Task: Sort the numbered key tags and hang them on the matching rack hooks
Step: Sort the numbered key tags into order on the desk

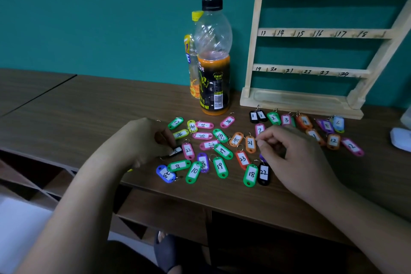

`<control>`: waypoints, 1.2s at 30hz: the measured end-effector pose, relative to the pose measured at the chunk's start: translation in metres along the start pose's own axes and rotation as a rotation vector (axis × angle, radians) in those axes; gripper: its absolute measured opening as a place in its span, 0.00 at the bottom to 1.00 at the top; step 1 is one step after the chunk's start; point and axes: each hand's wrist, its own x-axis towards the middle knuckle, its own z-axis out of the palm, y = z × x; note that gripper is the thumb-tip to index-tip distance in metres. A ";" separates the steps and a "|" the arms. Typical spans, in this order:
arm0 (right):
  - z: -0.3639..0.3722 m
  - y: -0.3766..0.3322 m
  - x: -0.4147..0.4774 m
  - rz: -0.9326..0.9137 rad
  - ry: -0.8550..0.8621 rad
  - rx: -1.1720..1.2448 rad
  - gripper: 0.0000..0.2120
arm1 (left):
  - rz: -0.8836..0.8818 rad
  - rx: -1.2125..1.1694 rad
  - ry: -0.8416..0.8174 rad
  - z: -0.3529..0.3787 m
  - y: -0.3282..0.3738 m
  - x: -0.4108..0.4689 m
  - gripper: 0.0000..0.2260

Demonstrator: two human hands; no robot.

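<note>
Several coloured numbered key tags lie scattered on the brown table (pixel 89 104). My left hand (pixel 142 140) pinches a black tag (pixel 175 151) at the pile's left edge, beside the pink tag 22 (pixel 188 151). My right hand (pixel 293 158) hovers with curled fingers over the pile's right side, next to the orange tag 21 (pixel 250 143) and the pink tag 7 (pixel 259 129); what it holds is hidden. A row of low-numbered tags, from two black 1 tags (pixel 257 116) to a blue 6 (pixel 338 123), lies before the wooden rack (pixel 311 33), whose numbered hooks are bare.
An orange drink bottle with a black cap (pixel 213 58) stands behind the pile, with a slimmer yellow-capped bottle (pixel 193 60) behind it. A white object (pixel 400 138) sits at the right edge. The teal wall backs the table; open shelves lie below the front edge.
</note>
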 end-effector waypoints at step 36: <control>0.000 -0.001 0.000 0.005 -0.026 -0.015 0.04 | -0.007 -0.003 0.294 0.023 0.007 0.031 0.07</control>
